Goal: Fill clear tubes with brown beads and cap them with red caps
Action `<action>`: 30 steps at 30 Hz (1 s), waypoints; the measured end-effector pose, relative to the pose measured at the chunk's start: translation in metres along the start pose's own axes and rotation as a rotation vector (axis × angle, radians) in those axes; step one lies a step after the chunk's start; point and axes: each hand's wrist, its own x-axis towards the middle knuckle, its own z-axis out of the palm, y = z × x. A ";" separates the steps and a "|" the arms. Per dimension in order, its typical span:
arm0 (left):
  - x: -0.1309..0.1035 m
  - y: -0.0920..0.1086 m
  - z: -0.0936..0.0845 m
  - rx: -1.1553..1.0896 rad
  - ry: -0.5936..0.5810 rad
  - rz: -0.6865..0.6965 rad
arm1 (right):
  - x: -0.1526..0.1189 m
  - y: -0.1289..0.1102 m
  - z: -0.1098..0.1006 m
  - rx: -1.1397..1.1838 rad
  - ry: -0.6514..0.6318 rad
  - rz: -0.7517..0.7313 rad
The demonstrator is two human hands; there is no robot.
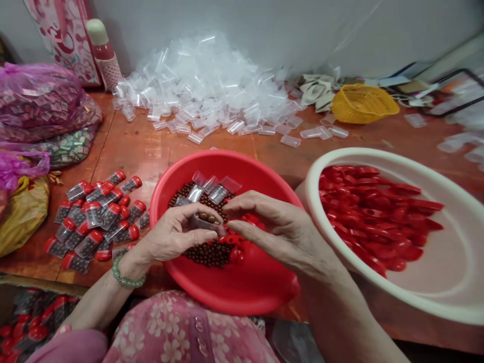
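Observation:
My left hand [179, 229] is closed around a small clear plastic container [207, 220] with brown balls showing at its open top. Close beside it is my right hand [278, 229], thumb and fingers apart, with nothing visible between them. Both hands are over a red basin [234, 292]. Inside the basin lie many brown balls [207, 256], some red caps [236, 254] and several clear containers [218, 194]. To the left, a cluster of filled containers with red caps [93, 214] rests on the table.
A white basin [446, 307] of red caps [372, 212] stands to the right. Clear containers [212, 80] are heaped along the wall. A yellow basket [365, 104] and a cloth [317, 91] are at the back right. Filled bags [38, 101] and a bottle [104, 53] stand at the left.

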 end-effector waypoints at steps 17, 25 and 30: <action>0.004 -0.009 -0.014 0.110 0.156 0.120 | 0.017 0.074 0.052 -0.638 -0.534 0.483; 0.002 -0.009 -0.017 0.070 0.128 0.059 | 0.015 0.076 0.053 -0.471 -0.386 0.413; 0.001 -0.009 -0.015 0.021 0.160 0.011 | 0.010 0.058 0.037 0.270 0.108 0.327</action>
